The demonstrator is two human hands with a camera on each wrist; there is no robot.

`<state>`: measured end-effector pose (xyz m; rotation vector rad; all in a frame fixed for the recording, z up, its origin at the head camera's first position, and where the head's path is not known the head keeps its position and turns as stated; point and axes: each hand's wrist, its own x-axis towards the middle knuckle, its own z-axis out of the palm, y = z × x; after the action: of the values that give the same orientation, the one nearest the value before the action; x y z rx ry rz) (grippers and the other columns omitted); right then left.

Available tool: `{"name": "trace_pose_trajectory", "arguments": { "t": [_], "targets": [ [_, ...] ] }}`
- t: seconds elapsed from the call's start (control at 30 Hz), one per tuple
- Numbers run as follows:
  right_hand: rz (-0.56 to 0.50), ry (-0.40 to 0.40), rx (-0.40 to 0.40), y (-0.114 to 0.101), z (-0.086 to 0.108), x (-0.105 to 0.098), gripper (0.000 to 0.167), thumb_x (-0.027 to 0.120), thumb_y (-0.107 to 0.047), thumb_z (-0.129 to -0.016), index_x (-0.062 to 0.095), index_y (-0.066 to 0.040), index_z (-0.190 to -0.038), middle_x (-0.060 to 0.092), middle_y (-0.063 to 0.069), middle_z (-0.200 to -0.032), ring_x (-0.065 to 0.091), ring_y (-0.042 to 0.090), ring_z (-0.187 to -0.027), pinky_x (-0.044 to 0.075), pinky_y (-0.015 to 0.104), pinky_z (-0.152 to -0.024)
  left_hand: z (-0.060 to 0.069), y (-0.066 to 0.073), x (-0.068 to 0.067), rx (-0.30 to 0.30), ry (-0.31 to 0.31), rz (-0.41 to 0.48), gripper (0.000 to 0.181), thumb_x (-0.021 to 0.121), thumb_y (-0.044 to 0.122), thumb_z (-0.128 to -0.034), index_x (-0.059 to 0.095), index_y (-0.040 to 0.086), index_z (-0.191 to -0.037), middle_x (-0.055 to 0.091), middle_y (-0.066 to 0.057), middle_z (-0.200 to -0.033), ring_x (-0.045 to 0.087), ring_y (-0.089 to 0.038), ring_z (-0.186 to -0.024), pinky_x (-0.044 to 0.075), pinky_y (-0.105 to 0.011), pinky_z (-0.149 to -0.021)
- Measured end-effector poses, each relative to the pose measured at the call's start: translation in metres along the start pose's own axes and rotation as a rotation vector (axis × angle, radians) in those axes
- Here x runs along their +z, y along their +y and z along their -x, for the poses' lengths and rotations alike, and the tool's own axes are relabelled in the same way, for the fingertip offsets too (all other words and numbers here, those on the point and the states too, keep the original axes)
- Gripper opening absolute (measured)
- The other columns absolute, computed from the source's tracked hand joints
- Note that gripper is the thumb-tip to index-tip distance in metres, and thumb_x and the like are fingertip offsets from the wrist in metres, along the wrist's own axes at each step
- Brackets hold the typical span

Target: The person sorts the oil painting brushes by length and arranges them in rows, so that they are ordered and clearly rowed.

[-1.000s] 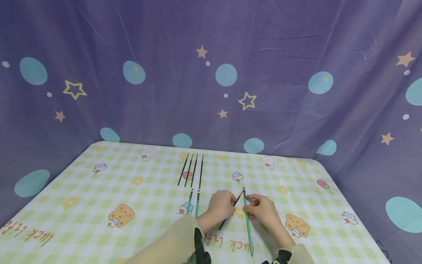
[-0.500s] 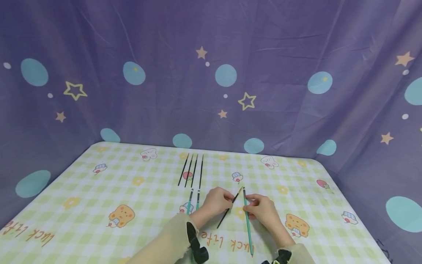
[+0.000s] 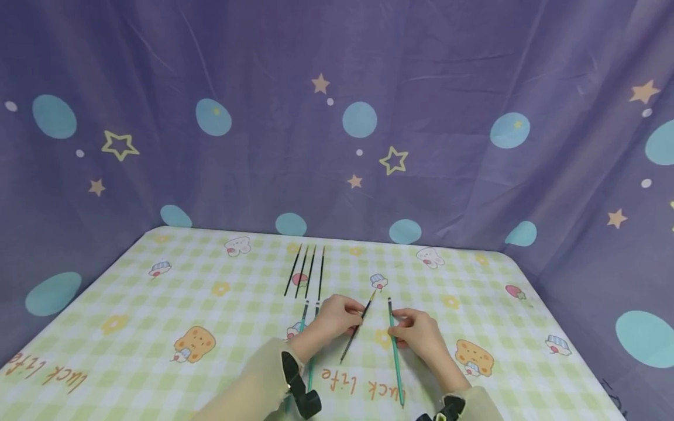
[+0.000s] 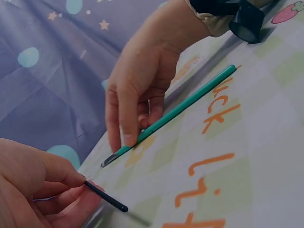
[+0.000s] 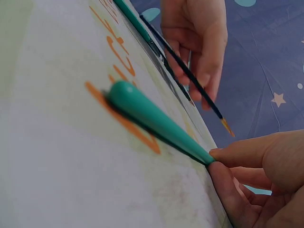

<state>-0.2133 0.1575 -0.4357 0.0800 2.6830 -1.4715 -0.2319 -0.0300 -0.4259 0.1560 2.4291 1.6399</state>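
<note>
My left hand [image 3: 337, 318] pinches a thin black paintbrush [image 3: 351, 342] with a yellowish tip. The brush slants, its tip pointing away from me; in the right wrist view it appears raised off the cloth. Across from it, my right hand [image 3: 421, 333] pinches a teal-handled paintbrush [image 3: 397, 368] near its dark ferrule. In the left wrist view that teal paintbrush [image 4: 185, 107] lies along the cloth, its rounded end toward me. Two more teal paintbrushes [image 3: 303, 318] lie left of my left hand, partly hidden by my forearm and sleeve.
Several thin black sticks, likely brushes [image 3: 293, 269], lie side by side farther back on the table. A green checked cloth [image 3: 237, 321] with printed pictures covers the table. Behind it hangs a purple curtain [image 3: 263, 164].
My left hand has moved left with the black paintbrush, whose tip has come away from the teal paintbrush's end. My right hand stays nearly still on the teal paintbrush.
</note>
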Motion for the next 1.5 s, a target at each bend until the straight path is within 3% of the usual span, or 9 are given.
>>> {"name": "trace_pose_trajectory", "arguments": {
  "t": [0.47,0.7,1.07,1.5],
  "targets": [
    [0.013,0.006,0.006,0.000,-0.001,-0.003,0.041,0.071,-0.008,-0.074,0.061,-0.001,-0.113,0.059,0.005,-0.075,0.057,0.012,-0.054,0.053,0.026,-0.051,0.014,-0.003,-0.037,-0.001,0.028,0.052,0.027,0.059,0.004,-0.0821,0.064,0.001,-0.108,0.064,-0.008,-0.086,0.062,-0.015,-0.065,0.055,-0.030,-0.059],
    [0.007,0.000,-0.006,0.000,-0.001,-0.002,0.042,0.072,-0.008,-0.074,0.061,-0.001,-0.114,0.059,0.005,-0.075,0.058,0.012,-0.054,0.053,0.025,-0.051,0.014,-0.008,-0.058,-0.017,0.091,0.016,0.026,0.060,0.005,-0.0818,0.065,0.002,-0.107,0.063,-0.006,-0.083,0.061,-0.015,-0.066,0.054,-0.029,-0.059],
    [0.018,-0.004,-0.006,0.002,-0.002,0.000,0.042,0.071,-0.009,-0.074,0.061,-0.002,-0.114,0.058,0.005,-0.075,0.057,0.012,-0.055,0.053,0.025,-0.052,0.002,-0.022,-0.093,-0.050,0.245,-0.029,0.027,0.064,0.004,-0.0778,0.067,0.003,-0.104,0.064,-0.004,-0.080,0.057,-0.011,-0.061,0.053,-0.027,-0.057],
    [0.021,-0.003,-0.002,0.002,-0.003,0.000,0.042,0.071,-0.009,-0.074,0.061,-0.002,-0.114,0.058,0.004,-0.075,0.057,0.011,-0.055,0.053,0.025,-0.052,-0.025,-0.042,-0.137,-0.032,0.339,-0.145,0.028,0.066,0.010,-0.0773,0.067,0.003,-0.105,0.068,-0.009,-0.086,0.058,-0.010,-0.056,0.050,-0.023,-0.054]
  ]
}}
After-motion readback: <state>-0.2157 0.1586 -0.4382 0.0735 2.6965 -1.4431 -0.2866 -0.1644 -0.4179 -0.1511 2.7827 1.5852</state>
